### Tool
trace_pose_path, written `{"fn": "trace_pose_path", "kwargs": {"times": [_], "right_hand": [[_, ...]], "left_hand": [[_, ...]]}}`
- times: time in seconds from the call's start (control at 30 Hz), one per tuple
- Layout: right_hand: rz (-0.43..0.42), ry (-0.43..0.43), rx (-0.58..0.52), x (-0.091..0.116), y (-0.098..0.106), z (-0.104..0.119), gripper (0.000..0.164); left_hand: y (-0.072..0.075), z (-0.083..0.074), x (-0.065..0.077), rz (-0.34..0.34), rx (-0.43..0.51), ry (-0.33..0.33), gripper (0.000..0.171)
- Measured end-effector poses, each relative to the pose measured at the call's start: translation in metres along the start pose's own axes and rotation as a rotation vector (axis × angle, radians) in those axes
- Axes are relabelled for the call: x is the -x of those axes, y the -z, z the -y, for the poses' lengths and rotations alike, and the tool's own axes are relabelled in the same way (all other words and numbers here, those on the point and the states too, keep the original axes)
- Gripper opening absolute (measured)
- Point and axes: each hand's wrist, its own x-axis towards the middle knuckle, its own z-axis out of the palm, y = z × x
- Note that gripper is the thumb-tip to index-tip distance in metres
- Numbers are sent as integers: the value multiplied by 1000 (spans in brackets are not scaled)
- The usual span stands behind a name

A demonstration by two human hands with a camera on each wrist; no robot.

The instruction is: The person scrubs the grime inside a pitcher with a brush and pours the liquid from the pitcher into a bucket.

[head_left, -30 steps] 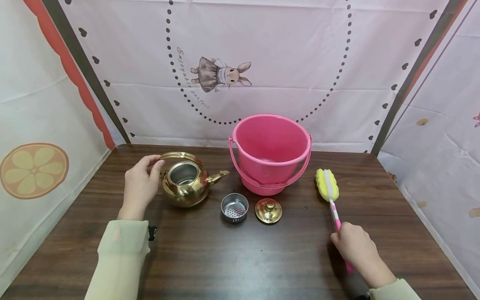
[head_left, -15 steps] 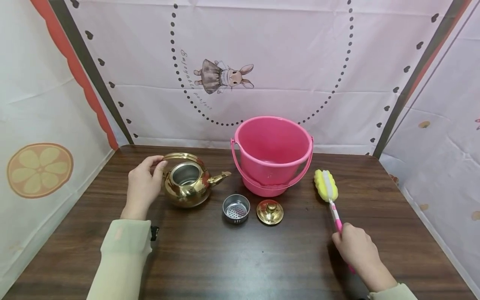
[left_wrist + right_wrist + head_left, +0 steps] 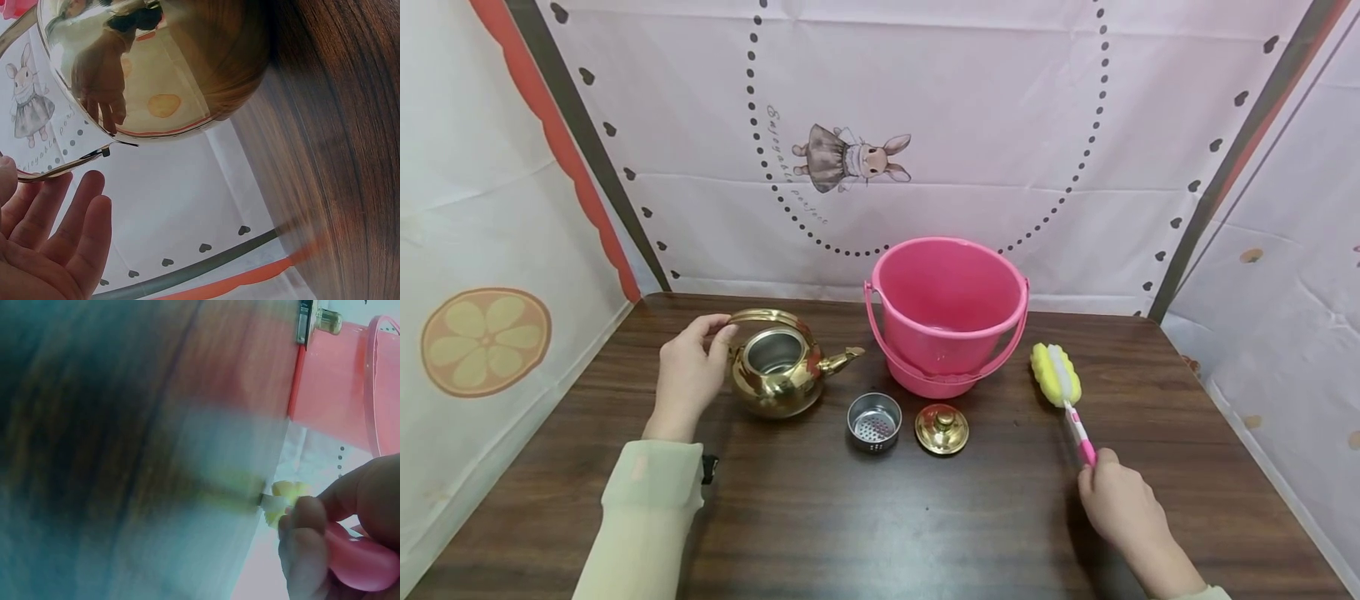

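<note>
My left hand pinches the rear of the arched handle of a shiny gold teapot, thumb on one side and fingers on the other. The teapot is lidless, its spout turned right; in the left wrist view its polished body mirrors the hand. My right hand grips the pink handle of a sponge brush, whose yellow and white head points away from me. In the right wrist view, fingers wrap the brush's rounded pink end. A perforated steel strainer and a gold lid lie between the hands.
A pink bucket with its handle hanging down in front stands at the back of the dark wooden table. Printed cloth hangs behind the table and along both sides.
My right hand has shifted slightly right with the brush in its grip. The left hand keeps its hold on the teapot handle; the whole head view has drifted a little.
</note>
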Motion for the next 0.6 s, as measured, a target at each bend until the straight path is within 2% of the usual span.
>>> {"fn": "trace_pose_path", "kwargs": {"times": [0.6], "right_hand": [[-82, 21, -36, 0, -6, -5, 22]], "left_hand": [[-1, 0, 0, -10, 12, -12, 33]]}}
